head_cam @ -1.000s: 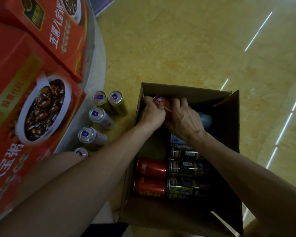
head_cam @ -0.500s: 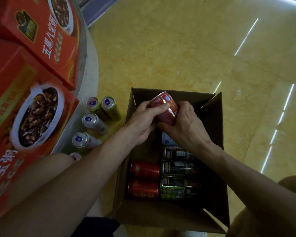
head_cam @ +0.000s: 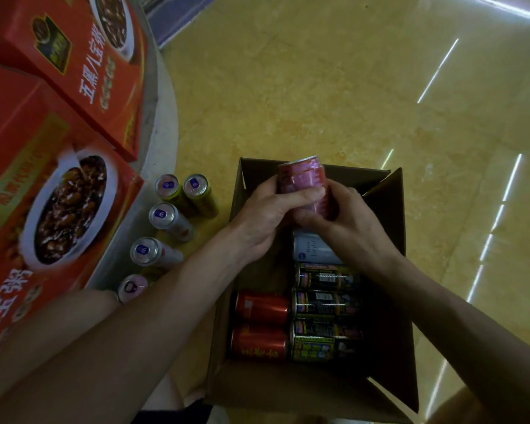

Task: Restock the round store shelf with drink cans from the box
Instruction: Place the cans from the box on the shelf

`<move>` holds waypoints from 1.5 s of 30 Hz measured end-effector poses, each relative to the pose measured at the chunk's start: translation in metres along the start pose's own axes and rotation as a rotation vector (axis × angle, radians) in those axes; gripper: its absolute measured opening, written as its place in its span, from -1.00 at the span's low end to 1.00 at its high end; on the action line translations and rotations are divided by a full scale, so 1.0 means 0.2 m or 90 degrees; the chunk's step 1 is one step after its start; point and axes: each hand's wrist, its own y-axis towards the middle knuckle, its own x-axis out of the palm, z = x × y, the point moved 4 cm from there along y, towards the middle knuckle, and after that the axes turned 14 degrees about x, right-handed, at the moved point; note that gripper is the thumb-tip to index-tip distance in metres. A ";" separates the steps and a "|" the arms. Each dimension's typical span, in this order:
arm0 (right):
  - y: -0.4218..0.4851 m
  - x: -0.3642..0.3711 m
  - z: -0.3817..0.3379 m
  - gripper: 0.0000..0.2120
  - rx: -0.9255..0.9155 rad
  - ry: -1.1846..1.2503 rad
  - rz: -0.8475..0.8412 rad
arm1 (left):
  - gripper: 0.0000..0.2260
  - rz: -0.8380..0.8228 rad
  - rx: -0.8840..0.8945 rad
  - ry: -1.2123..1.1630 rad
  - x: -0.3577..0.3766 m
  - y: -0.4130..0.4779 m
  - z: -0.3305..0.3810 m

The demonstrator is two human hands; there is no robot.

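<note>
Round shelf [head_cam: 162, 117]: left of the box, with standing cans [head_cam: 162, 215] just beside its rim.
Left hand [head_cam: 263, 221]: fingers wrapped round the held can's left side. This hand is nearer the shelf.
Held can [head_cam: 303, 185]: above the box's far end, long axis near upright, lid end up.
Right hand [head_cam: 352, 228]: curled on the can's lower right.
Box [head_cam: 257, 390]: holds more cans lying sideways.
Coming move (judged): carry leftward, axis upright.

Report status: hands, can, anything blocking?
Left hand and right hand both grip the red can. Can held above the cardboard box's far end, not yet shelved. Upright slim cans stand between box and round shelf.
</note>
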 end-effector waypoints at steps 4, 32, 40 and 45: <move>0.01 -0.06 -0.02 -0.44 0.021 0.052 -0.018 | -0.43 -0.016 -0.018 -0.034 -0.04 0.00 0.01; -0.14 0.05 -0.16 -0.35 0.058 0.026 -0.025 | -0.42 0.072 -0.006 0.088 -0.08 -0.17 0.13; -0.44 0.11 -0.32 -0.41 0.179 0.056 -0.132 | -0.42 0.179 -0.057 0.167 -0.01 -0.54 0.33; -0.82 0.01 -0.51 -0.36 0.188 0.022 -0.231 | -0.40 0.202 -0.156 0.166 0.07 -0.93 0.56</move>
